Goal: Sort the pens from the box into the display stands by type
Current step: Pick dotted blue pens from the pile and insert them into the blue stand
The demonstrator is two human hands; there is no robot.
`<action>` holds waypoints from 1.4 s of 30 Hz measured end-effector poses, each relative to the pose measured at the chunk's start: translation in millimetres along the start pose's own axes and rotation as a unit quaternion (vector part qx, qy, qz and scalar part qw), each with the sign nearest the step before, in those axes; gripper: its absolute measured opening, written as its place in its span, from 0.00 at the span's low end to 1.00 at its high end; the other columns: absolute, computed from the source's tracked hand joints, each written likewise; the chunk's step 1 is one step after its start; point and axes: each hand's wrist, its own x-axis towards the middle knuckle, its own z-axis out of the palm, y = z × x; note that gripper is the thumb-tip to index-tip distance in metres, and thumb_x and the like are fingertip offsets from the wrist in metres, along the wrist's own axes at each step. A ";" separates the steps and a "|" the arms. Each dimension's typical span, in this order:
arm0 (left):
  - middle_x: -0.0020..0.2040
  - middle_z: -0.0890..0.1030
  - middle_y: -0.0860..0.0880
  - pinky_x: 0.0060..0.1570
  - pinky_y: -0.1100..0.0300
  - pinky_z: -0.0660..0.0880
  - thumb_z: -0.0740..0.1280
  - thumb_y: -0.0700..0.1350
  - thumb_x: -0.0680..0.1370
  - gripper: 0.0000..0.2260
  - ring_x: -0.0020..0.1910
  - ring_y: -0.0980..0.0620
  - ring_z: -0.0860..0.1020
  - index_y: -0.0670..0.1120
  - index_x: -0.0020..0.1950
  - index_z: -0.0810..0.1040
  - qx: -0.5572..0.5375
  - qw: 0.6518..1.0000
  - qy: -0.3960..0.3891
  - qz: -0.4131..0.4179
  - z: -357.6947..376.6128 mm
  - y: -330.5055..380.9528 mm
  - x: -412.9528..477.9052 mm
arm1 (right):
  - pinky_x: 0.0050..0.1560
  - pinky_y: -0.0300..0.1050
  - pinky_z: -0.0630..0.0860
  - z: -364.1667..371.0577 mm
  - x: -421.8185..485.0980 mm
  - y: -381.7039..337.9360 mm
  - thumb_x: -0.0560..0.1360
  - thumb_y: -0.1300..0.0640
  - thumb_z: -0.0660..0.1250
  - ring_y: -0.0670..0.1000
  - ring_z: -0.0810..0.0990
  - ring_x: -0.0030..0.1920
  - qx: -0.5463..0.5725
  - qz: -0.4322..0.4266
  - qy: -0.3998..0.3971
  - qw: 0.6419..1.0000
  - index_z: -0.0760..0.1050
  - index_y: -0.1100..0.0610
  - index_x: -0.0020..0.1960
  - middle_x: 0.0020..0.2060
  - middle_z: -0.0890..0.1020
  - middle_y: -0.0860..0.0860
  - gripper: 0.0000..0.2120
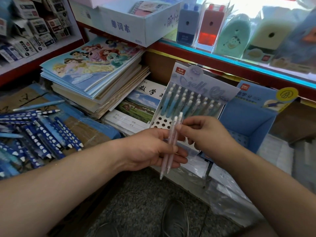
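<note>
Two pale pink translucent pens [168, 151] stand nearly upright in the middle of the head view. My left hand [150, 149] grips their lower barrels. My right hand [203, 132] pinches them near the white caps. Just behind stands a white tiered pen stand [161, 123] with round holes; several blue-green pens [189, 103] fill its back rows, and front holes stand open. To its right is a blue cardboard display stand [246, 120]. At the left, a flat cardboard box [92, 132] holds several blue pens with white dots [51, 134].
A stack of notebooks [95, 79] with a cartoon cover lies behind the box, exercise books [136, 106] beside it. A red-edged shelf [222, 57] above carries boxed pencil sharpeners. Plastic wrap [227, 190] lies under my right forearm. My shoes [174, 218] stand on grey floor below.
</note>
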 end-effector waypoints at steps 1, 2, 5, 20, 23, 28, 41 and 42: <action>0.55 0.84 0.38 0.62 0.43 0.78 0.61 0.31 0.81 0.15 0.57 0.40 0.83 0.40 0.66 0.75 0.007 1.000 0.006 0.002 0.2 -0.2 0.1 | 0.30 0.34 0.72 -2.8 0.5 -0.5 0.75 0.53 0.75 0.41 0.77 0.30 0.018 0.007 0.008 1.000 0.84 0.55 0.47 0.33 0.83 0.46 0.06; 0.57 0.84 0.39 0.62 0.44 0.78 0.62 0.31 0.81 0.14 0.58 0.41 0.83 0.41 0.65 0.76 0.013 1.000 0.017 0.003 -0.4 -0.4 0.3 | 0.31 0.36 0.74 -7.6 1.7 -1.5 0.74 0.53 0.75 0.43 0.78 0.32 0.047 0.012 0.026 0.999 0.83 0.56 0.48 0.35 0.83 0.48 0.07; 0.56 0.85 0.41 0.58 0.47 0.81 0.64 0.31 0.81 0.13 0.55 0.45 0.85 0.42 0.63 0.76 0.024 0.997 0.070 0.004 -5.1 -1.3 1.4 | 0.36 0.39 0.81 -26.3 3.2 -8.4 0.76 0.57 0.73 0.49 0.85 0.38 0.104 -0.034 0.123 0.986 0.79 0.58 0.50 0.39 0.85 0.51 0.06; 0.41 0.82 0.44 0.52 0.47 0.83 0.62 0.32 0.82 0.11 0.42 0.48 0.83 0.40 0.62 0.77 0.022 0.995 0.098 -0.003 -5.5 0.2 4.1 | 0.45 0.39 0.82 -28.2 14.8 8.8 0.74 0.52 0.77 0.42 0.83 0.41 -0.089 -0.142 0.277 0.946 0.80 0.49 0.45 0.39 0.84 0.44 0.05; 0.42 0.82 0.44 0.52 0.47 0.83 0.62 0.32 0.82 0.11 0.42 0.48 0.83 0.40 0.62 0.77 0.021 0.995 0.099 -0.007 -5.5 0.7 4.8 | 0.43 0.35 0.81 -25.6 16.7 10.8 0.74 0.52 0.77 0.40 0.82 0.40 -0.093 -0.139 0.273 0.947 0.79 0.47 0.44 0.39 0.83 0.43 0.06; 0.42 0.81 0.43 0.50 0.48 0.83 0.62 0.32 0.82 0.10 0.41 0.49 0.83 0.40 0.61 0.77 0.019 0.995 0.099 -0.006 -4.8 0.6 5.4 | 0.45 0.49 0.83 -18.2 21.7 23.7 0.75 0.50 0.75 0.44 0.83 0.40 -0.173 -0.121 0.255 0.943 0.82 0.49 0.46 0.39 0.83 0.43 0.04; 0.42 0.82 0.43 0.51 0.50 0.83 0.63 0.31 0.81 0.14 0.43 0.47 0.83 0.41 0.64 0.77 0.024 0.998 0.061 0.009 2.0 0.0 4.1 | 0.31 0.41 0.75 -18.2 12.3 14.2 0.76 0.41 0.71 0.43 0.80 0.30 -0.181 -0.037 0.148 0.972 0.82 0.53 0.38 0.31 0.83 0.48 0.17; 0.43 0.82 0.43 0.51 0.51 0.83 0.64 0.31 0.81 0.14 0.44 0.47 0.83 0.42 0.65 0.77 0.039 0.998 0.052 0.014 3.1 -1.0 4.0 | 0.29 0.38 0.73 -15.0 5.7 9.6 0.76 0.42 0.71 0.40 0.79 0.28 -0.120 -0.027 0.107 0.987 0.82 0.53 0.40 0.31 0.84 0.47 0.16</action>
